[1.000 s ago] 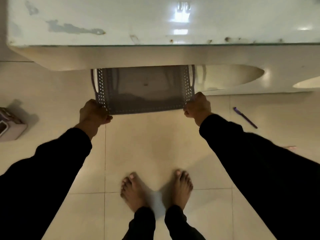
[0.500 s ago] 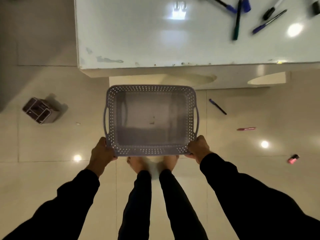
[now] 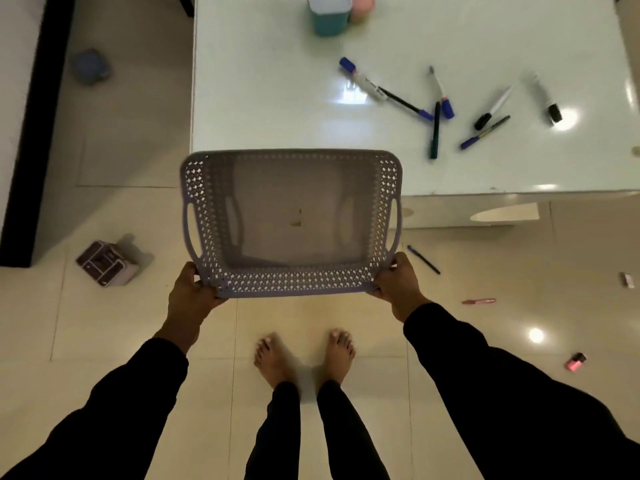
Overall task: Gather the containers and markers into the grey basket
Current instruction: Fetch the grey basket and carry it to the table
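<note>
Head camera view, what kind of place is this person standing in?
Probably a room in a home: glossy tiled floor, bare feet, a low white table strewn with markers, and both hands holding a grey basket.

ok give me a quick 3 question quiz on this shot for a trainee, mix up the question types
1. True or false: the grey basket already holds markers.
2. Which hands grip the basket? A) left hand only B) right hand only C) both
3. Fill in: the teal container stands on the ___.

Key:
1. False; nothing lies in it, and the markers lie on the white table.
2. C; the left hand and right hand grip its near corners.
3. Table.
</note>
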